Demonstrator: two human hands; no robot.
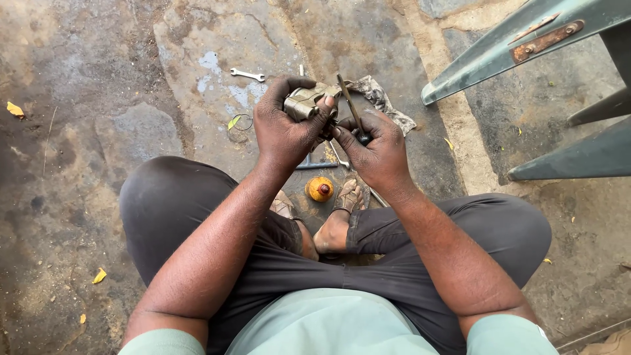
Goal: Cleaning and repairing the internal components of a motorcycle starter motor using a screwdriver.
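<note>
My left hand grips a small greasy metal part in front of me, above my feet. My right hand holds a thin dark tool, like a screwdriver, whose shaft points up and away with its tip at the metal part. Both hands are close together and stained with grease. I sit on the ground with my knees apart.
A small orange bottle stands between my feet. A spanner lies on the stained concrete ahead, with a dirty rag to the right of my hands. Green metal frame legs stand at the upper right. A small ring lies on the ground.
</note>
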